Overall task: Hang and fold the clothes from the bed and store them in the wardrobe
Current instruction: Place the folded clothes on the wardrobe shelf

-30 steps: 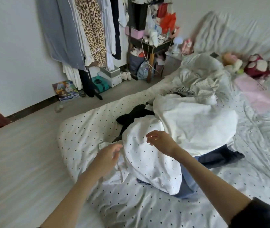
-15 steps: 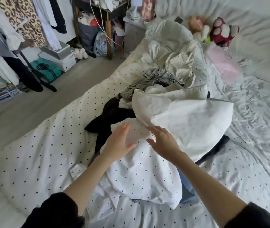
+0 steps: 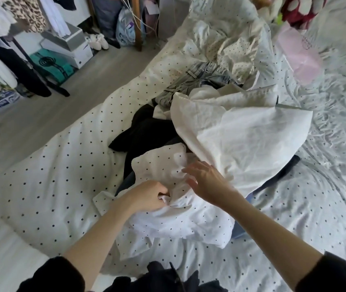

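Gripping the dotted shirt point(image 3: 168, 216) with our left hand point(image 3: 146, 196), we hover our right hand point(image 3: 205, 179), fingers spread, above it.

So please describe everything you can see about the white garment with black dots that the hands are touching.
The dotted garment is white, thin, creased cloth with small dark dots, much like the bedcover under it. It lies crumpled at the near end of the clothes pile, partly over a black garment, with a plain white garment beside it. The left hand pinches a fold of it; the right hand hovers open over it.
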Available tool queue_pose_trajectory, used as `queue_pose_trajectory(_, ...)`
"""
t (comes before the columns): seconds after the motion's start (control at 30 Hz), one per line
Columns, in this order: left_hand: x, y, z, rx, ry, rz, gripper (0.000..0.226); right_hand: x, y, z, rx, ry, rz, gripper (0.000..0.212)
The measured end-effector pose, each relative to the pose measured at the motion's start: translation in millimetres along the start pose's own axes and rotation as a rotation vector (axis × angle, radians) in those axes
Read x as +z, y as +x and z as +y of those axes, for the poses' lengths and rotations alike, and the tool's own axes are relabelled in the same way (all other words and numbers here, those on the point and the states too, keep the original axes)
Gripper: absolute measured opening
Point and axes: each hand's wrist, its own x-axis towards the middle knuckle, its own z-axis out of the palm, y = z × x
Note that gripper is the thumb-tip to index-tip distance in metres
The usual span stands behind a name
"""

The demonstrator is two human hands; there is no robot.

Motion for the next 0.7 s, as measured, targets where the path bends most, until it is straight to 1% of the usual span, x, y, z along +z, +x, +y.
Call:
queue_pose_trajectory(0.07,5.1,-7.2,-6.1,-0.065,-0.117,-0.050,0.032,7.7,-0.9,-2.8,0.022,-0.049,-0.082,0.049)
queue_pose_trajectory(0.1,6.7,-10.5,-8.9,-0.097,-0.208,-0.039,0.030,11.2,-1.6,-3.6,0.039,-0.084,-0.113,0.054)
queue_pose_trajectory(0.13,7.3,-13.8,-11.7,-0.125,-0.297,0.013,0.029,13.6,-2.3,-4.6,0.055,-0.118,-0.136,0.057)
queue_pose_trajectory(0.17,7.8,-16.5,-15.6,-0.139,-0.331,0.123,0.030,16.2,-3.0,-4.7,0.066,-0.144,-0.145,0.057)
queue_pose_trajectory(0.23,5.8,-16.1,-25.4,-0.136,-0.213,0.438,0.040,18.4,-6.8,-3.8,0.085,-0.147,-0.143,0.050)
queue_pose_trajectory(0.27,3.7,-12.9,-31.3,-0.148,-0.160,0.545,0.048,17.9,-10.1,-2.8,0.097,-0.127,-0.148,0.044)
queue_pose_trajectory(0.3,0.8,-8.9,-35.8,-0.185,-0.126,0.572,0.057,17.1,-13.9,-1.6,0.103,-0.117,-0.157,0.037)
queue_pose_trajectory(0.33,-4.4,-5.2,-37.6,-0.223,-0.104,0.539,0.068,16.5,-18.1,-0.9,0.101,-0.126,-0.172,0.029)
queue_pose_trajectory(0.37,-11.2,-0.8,-37.9,-0.243,-0.079,0.472,0.077,17.0,-22.3,0.4,0.092,-0.138,-0.174,0.025)
queue_pose_trajectory(0.43,-22.6,11.3,-36.0,-0.254,-0.005,0.347,0.085,17.8,-28.3,3.3,0.079,-0.135,-0.130,0.024)
queue_pose_trajectory(0.47,-27.2,17.1,-33.7,-0.234,0.013,0.312,0.082,17.3,-29.4,4.3,0.079,-0.133,-0.088,0.025)
queue_pose_trajectory(0.5,-29.1,21.4,-31.5,-0.222,-0.009,0.283,0.072,17.0,-29.7,4.9,0.073,-0.142,-0.052,0.027)
queue_pose_trajectory(0.53,-31.3,23.5,-28.1,-0.211,-0.047,0.270,0.051,15.6,-28.6,5.0,0.068,-0.148,-0.025,0.028)
queue_pose_trajectory(0.57,-31.8,23.5,-25.9,-0.204,-0.067,0.285,0.022,13.6,-26.8,4.3,0.058,-0.139,-0.002,0.028)
queue_pose_trajectory(0.6,-32.2,21.4,-24.4,-0.180,-0.072,0.315,0.010,10.5,-24.1,2.8,0.039,-0.116,0.028,0.027)
queue_pose_trajectory(0.63,-33.3,18.1,-22.8,-0.156,-0.069,0.337,0.027,6.5,-20.9,0.2,0.013,-0.085,0.067,0.028)
queue_pose_trajectory(0.67,-37.8,13.2,-21.4,-0.125,-0.071,0.354,0.035,2.0,-16.8,-2.5,-0.014,-0.053,0.113,0.030)
queue_pose_trajectory(0.7,-46.8,6.3,-18.6,-0.082,-0.079,0.388,0.038,-3.6,-10.4,-6.3,-0.036,-0.024,0.159,0.034)
